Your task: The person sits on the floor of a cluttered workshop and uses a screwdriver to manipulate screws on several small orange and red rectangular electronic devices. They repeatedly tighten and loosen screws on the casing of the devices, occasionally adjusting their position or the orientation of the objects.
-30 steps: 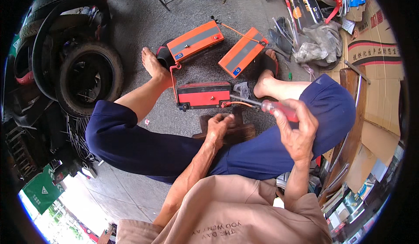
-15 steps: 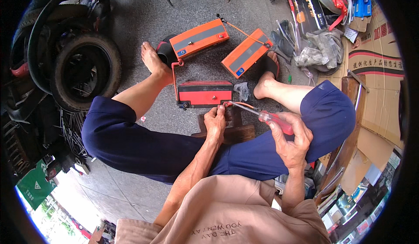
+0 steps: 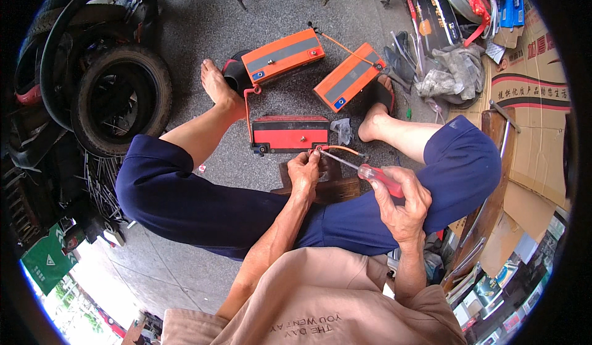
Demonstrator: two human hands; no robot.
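Observation:
My right hand (image 3: pixel 404 206) is wrapped round the clear red handle of a screwdriver (image 3: pixel 377 179). Its shaft slants to the left, and the tip meets the near right terminal of a red and black battery (image 3: pixel 291 136). At that same terminal the fingers of my left hand (image 3: pixel 304 173) are pinched together; whatever is between them is hidden. An orange wire (image 3: pixel 343 150) runs rightward from there to a loose end. From the battery's left terminal a red cable (image 3: pixel 246 113) leads up to an orange battery (image 3: pixel 283 55). An orange lead joins that one to another orange battery (image 3: pixel 351 76).
Beneath my left hand lies a dark wooden piece (image 3: pixel 336 187). Crumpled clear plastic (image 3: pixel 341 130) rests right of the red battery. Tyres (image 3: pixel 123 101) are piled at the left. Rags (image 3: pixel 453 73), cardboard (image 3: pixel 533 98) and a wooden plank (image 3: pixel 487 160) crowd the right side.
The screwdriver and my right hand have shifted a little left, with the tip now lower at the terminal. My left hand has barely moved.

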